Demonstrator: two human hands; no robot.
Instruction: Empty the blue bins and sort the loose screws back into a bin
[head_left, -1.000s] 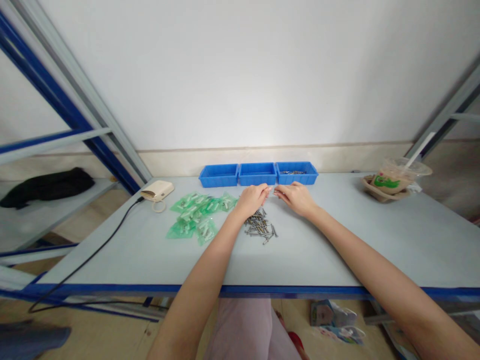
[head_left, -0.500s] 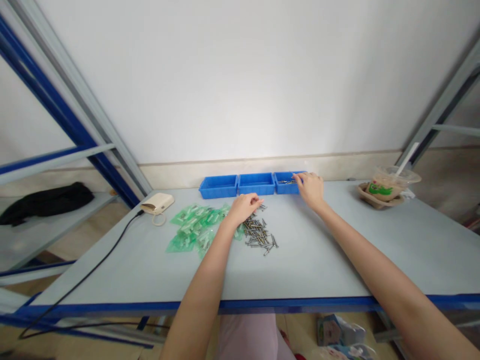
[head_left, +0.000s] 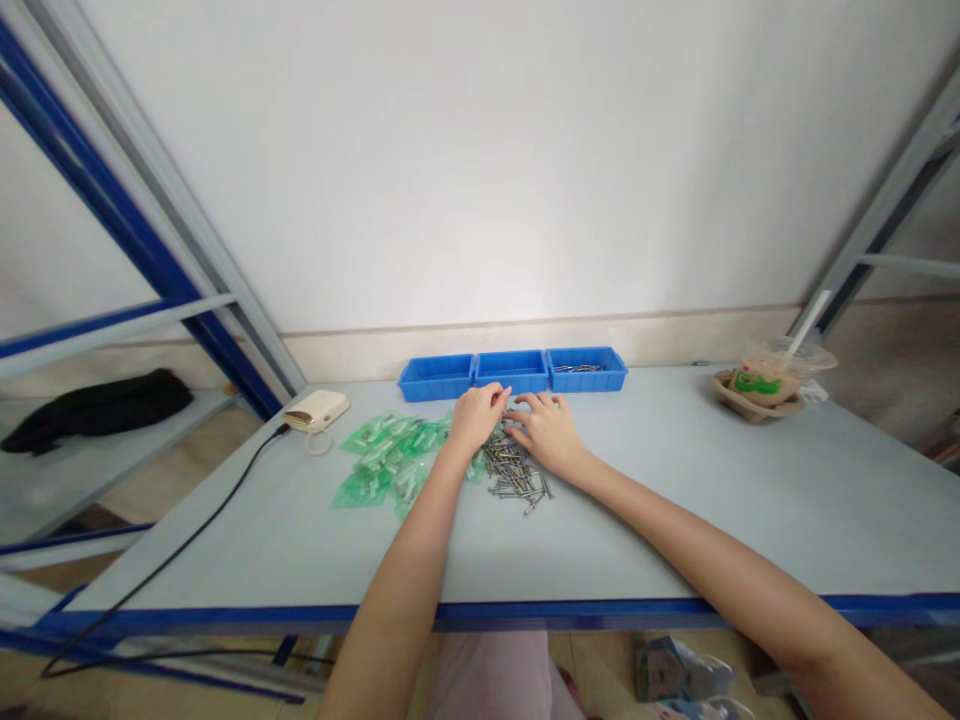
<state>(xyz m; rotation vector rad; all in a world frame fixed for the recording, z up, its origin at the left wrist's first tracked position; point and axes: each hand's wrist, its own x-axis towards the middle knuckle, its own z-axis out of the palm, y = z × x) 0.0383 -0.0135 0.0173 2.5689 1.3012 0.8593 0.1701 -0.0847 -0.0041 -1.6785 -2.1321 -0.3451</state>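
My left hand [head_left: 478, 416] is closed in a pinch at the back of a loose pile of metal screws [head_left: 517, 472]; whatever its fingertips hold is too small to make out. Facing it, my right hand [head_left: 549, 432] hovers at the pile's back right edge, fingers bent and apart, with nothing visible in them. Left of the pile lie several green plastic bags [head_left: 386, 452] with small parts inside. Behind both hands stands a row of blue bins: the right bin [head_left: 587, 380] contains some screws, while the middle bin [head_left: 512, 383] and left bin [head_left: 436, 392] show no contents.
A cream-coloured device [head_left: 319, 408] with a black cable [head_left: 214, 515] sits at the table's left. On the right, a plastic cup with a straw [head_left: 772, 368] stands in a cardboard holder [head_left: 754, 408]. A wall rises behind, with blue and grey frame posts at both sides.
My right hand has come from the right bin toward the left and nearer, to the screw pile beside my left hand. My left hand has barely moved.
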